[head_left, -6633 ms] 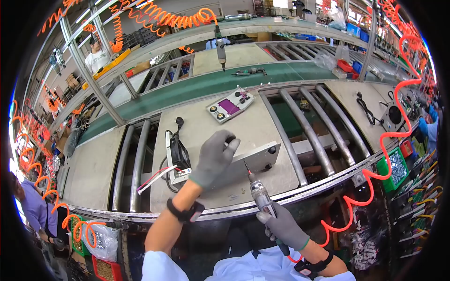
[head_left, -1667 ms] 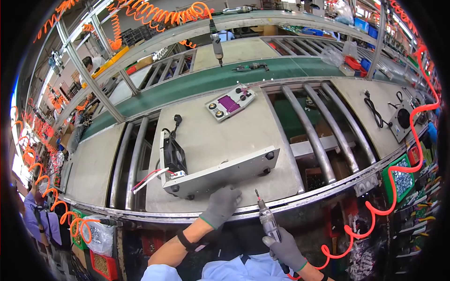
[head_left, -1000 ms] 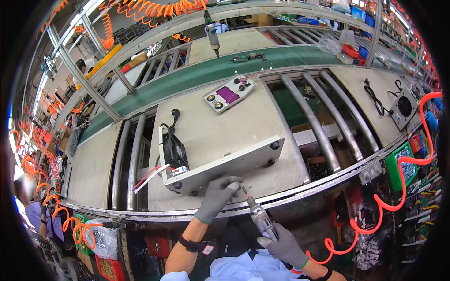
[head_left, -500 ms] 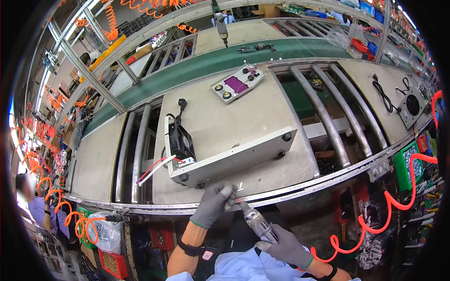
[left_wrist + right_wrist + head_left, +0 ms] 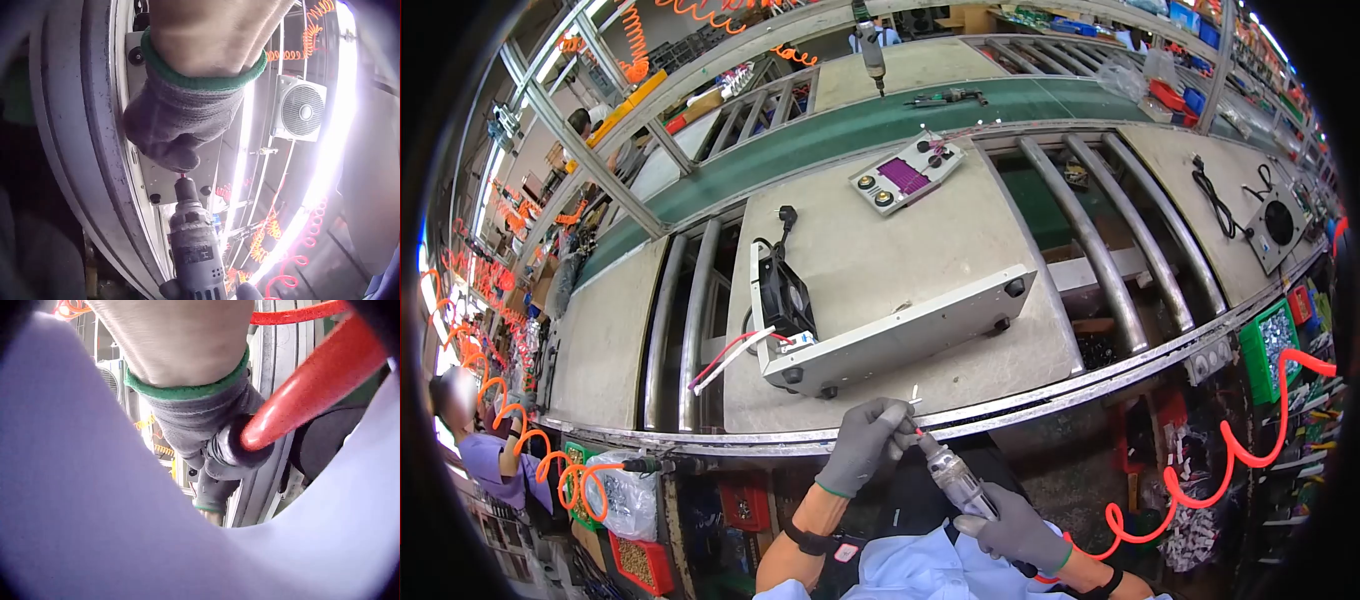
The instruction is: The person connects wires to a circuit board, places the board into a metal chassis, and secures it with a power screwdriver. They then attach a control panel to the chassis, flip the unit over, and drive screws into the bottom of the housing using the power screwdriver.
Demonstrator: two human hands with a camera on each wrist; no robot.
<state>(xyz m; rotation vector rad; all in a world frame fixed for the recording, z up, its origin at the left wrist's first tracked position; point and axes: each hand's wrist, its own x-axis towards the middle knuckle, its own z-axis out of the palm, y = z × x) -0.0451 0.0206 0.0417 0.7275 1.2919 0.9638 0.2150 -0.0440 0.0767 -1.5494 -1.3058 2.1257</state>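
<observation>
My gloved right hand (image 5: 1022, 528) grips a pneumatic screwdriver (image 5: 957, 478), its bit pointing up and left toward my other hand. My gloved left hand (image 5: 862, 445) curls its fingers around the bit's tip just in front of the table edge; in the left wrist view the thumb and fingers meet over the red-collared bit (image 5: 182, 177). Whether a screw sits between them I cannot tell. Beyond the hands, an L-shaped grey metal housing (image 5: 910, 335) stands on edge, black feet toward me, with a black fan (image 5: 784, 298) at its left end. A red hose (image 5: 312, 381) leaves the screwdriver's rear.
A grey panel with a purple display (image 5: 907, 176) lies farther back on the board (image 5: 850, 240). Metal rollers (image 5: 1090, 245) flank the board. A small white strip (image 5: 915, 394) lies near the front edge. A green bin of screws (image 5: 1272, 345) stands at right; another screwdriver (image 5: 870, 52) hangs overhead.
The left hand has come from the housing's front face to the screwdriver's tip, and the screwdriver has drawn back from the housing to the table edge. Over the last half second, little moved.
</observation>
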